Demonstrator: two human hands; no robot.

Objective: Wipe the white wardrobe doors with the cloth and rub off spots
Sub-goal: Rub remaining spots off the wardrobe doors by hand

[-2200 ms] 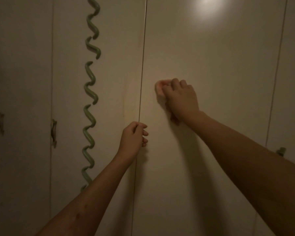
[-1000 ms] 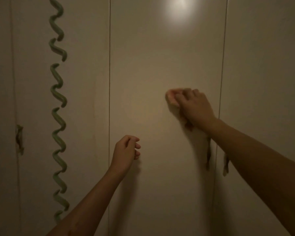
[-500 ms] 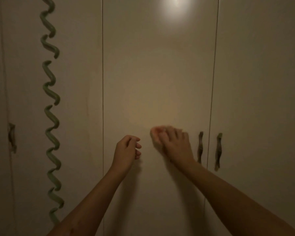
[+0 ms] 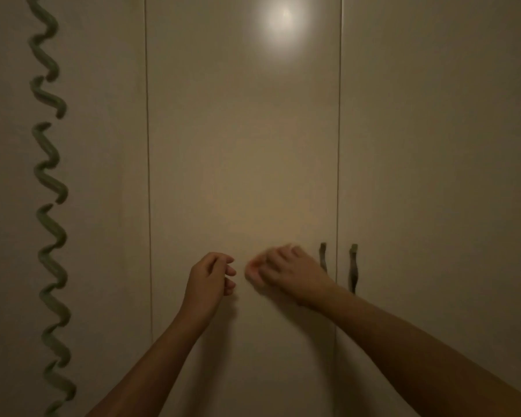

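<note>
Pinkish cloth against white wardrobe door

No text, label, brand, number or sign can be read here. The white wardrobe doors are plain. The green wavy strip on the left door carries no letters. The pinkish cloth is too blurred to tell any print on it.

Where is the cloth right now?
Head view, lower centre: the pink cloth is under the right hand against the middle wardrobe door, between the left hand and that door's handle.
</note>
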